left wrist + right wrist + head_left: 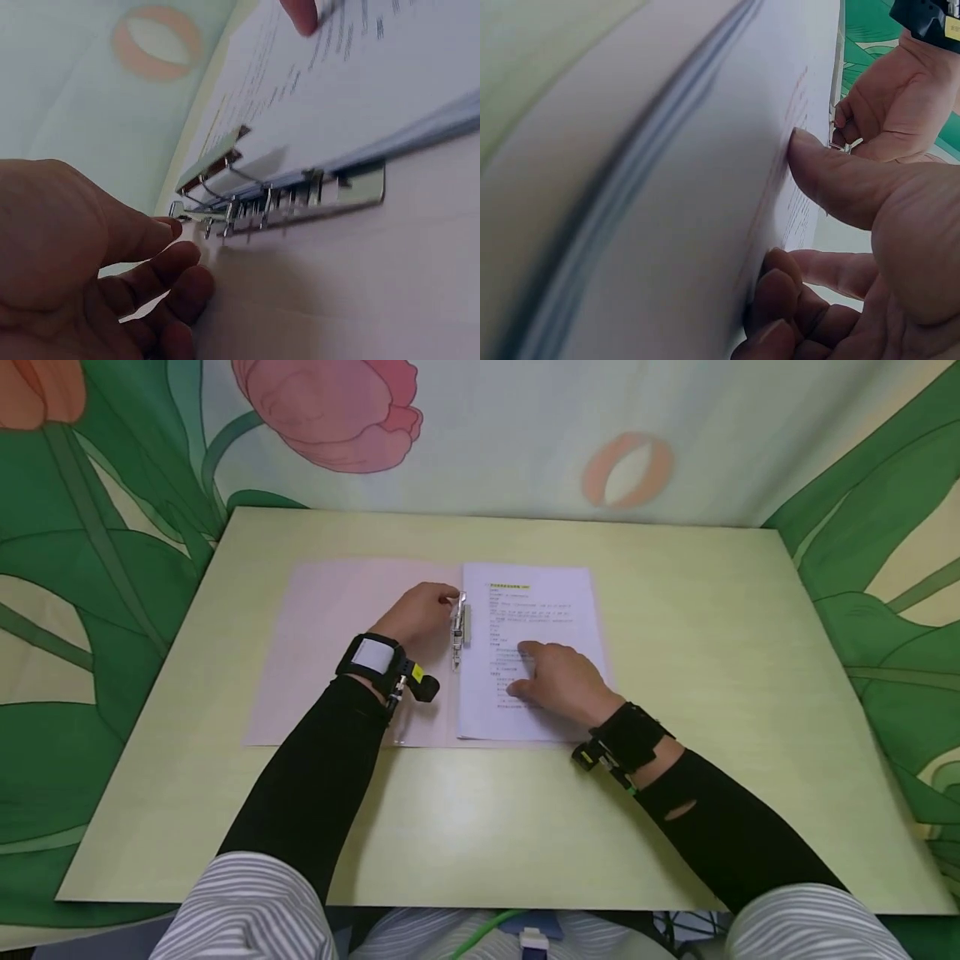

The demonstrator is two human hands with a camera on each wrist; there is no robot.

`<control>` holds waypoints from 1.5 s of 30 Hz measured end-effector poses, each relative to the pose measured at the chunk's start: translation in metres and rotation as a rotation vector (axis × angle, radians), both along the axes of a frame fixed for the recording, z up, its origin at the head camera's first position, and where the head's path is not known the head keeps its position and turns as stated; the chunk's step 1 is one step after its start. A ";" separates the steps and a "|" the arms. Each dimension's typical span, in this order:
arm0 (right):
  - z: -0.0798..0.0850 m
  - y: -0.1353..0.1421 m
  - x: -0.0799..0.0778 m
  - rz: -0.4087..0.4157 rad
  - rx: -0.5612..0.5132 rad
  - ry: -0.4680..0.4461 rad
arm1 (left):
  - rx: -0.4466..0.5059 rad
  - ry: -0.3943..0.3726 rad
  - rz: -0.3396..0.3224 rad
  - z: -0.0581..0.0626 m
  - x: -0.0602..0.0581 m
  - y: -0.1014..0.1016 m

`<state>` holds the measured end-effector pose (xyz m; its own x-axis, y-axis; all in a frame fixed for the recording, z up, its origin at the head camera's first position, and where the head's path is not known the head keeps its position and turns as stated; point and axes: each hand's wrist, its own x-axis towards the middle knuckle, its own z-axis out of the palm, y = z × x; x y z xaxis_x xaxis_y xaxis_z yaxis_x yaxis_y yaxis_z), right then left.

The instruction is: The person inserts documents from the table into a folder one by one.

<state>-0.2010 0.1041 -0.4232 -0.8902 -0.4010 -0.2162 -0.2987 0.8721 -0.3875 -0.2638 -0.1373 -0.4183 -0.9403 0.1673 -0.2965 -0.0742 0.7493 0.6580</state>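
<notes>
A pink folder [330, 635] lies spread on the table with a stack of printed sheets [487, 718] on its right side. Along the sheets' left edge runs a metal lever clip [255, 199], its plate tilted up in the left wrist view. My left hand [420, 614] pinches the far end of the clip's lever between thumb and forefinger; the other fingers curl below it. My right hand [566, 681] rests on the top sheet, thumb [821, 169] and fingertips pressing the printed page.
The pale yellow table [720, 693] extends on all sides of the folder. Behind it hangs a flower-patterned curtain [495, 435]. A green cable [483, 935] shows at the lap, below the table's near edge.
</notes>
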 end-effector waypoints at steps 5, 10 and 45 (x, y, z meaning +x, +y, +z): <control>0.004 0.004 -0.002 -0.005 0.006 0.015 | 0.081 -0.059 0.030 0.008 -0.002 0.007; 0.004 0.004 -0.003 0.001 0.003 0.014 | 0.097 -0.171 0.093 0.013 -0.006 0.011; 0.024 0.008 0.001 0.005 0.007 0.014 | -0.002 -0.093 0.162 0.035 0.066 0.015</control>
<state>-0.2000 0.1117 -0.3991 -0.8912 -0.4036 -0.2070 -0.3079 0.8734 -0.3772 -0.1976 -0.1220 -0.3835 -0.9234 0.0148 -0.3837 -0.2547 0.7242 0.6409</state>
